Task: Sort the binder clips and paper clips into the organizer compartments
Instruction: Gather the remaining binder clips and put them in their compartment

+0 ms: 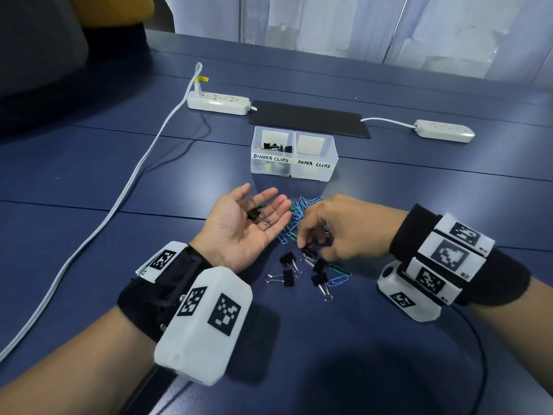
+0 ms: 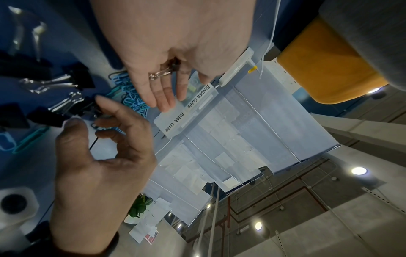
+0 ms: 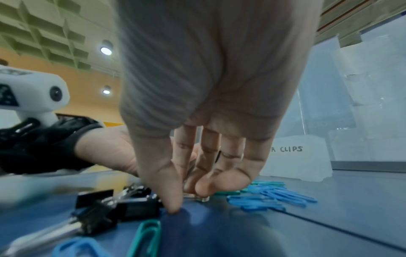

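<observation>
- The left hand (image 1: 239,229) lies palm up with its fingers flat and spread; one binder clip (image 1: 259,217) rests loose on it, not gripped. I judge it serves as a tray, so several clips can go to the organizer (image 1: 294,154) in one trip.
- The right hand (image 1: 335,232) reaches down, fingers bent, thumb and fingertips closing on a black clip (image 1: 311,251) on the table (image 1: 89,181); the wrist view shows the fingertips at its wire handle, but whether it is firmly pinched I cannot tell.
- More binder clips (image 1: 288,272) lie just nearer than that hand; the paper clips (image 1: 294,218) are heaped between the two hands.
- The organizer stands beyond both hands: some binder clips are in the "BINDER CLIPS" side, and no clip shows in the "PAPER CLIPS" side.
</observation>
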Demonstrator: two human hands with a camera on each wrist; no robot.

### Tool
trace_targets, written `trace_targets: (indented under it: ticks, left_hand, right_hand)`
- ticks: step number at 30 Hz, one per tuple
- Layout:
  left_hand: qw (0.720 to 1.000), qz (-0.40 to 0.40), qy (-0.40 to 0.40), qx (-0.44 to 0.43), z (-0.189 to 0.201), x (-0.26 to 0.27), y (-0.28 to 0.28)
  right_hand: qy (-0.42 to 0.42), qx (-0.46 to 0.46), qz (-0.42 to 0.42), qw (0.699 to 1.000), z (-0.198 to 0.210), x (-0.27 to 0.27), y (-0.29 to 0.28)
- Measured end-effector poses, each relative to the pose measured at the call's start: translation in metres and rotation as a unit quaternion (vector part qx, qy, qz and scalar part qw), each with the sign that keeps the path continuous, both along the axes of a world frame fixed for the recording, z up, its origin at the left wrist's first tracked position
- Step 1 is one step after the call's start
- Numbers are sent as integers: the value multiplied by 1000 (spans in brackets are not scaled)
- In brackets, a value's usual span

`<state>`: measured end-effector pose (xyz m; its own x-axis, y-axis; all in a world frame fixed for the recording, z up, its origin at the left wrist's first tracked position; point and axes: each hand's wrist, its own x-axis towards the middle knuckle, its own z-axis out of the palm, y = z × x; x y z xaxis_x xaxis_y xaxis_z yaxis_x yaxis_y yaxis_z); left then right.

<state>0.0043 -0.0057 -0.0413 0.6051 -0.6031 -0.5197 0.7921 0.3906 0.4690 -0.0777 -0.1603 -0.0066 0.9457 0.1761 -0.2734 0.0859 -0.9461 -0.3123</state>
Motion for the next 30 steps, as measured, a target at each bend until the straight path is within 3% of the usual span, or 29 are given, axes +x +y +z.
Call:
trace_targets:
  ticks: [7,15,19,21,25,30]
  left_hand:
    - [1000,-3,1,-5,-1,-3,-2]
    - [998,-46,26,-40,3,-13,-4]
    - [997,-12,41,-65,8,-8,1]
    - [998,8,40,-54,7,-2,5]
    - [999,23,33,-35,8,4,8]
    - [999,12,26,-31,8,-1,3]
  right_hand:
    - [-19,3,-16,1000,2,5,-1]
    - [-128,50,-9,990,24,23,22]
    - [-156,60,-20,986,25,22,23]
    - [-136,43,-23,990,25,13,17]
    - [14,-33,-21,999,11,-5,11]
    - [13,-5,-51,999,0,-8,10]
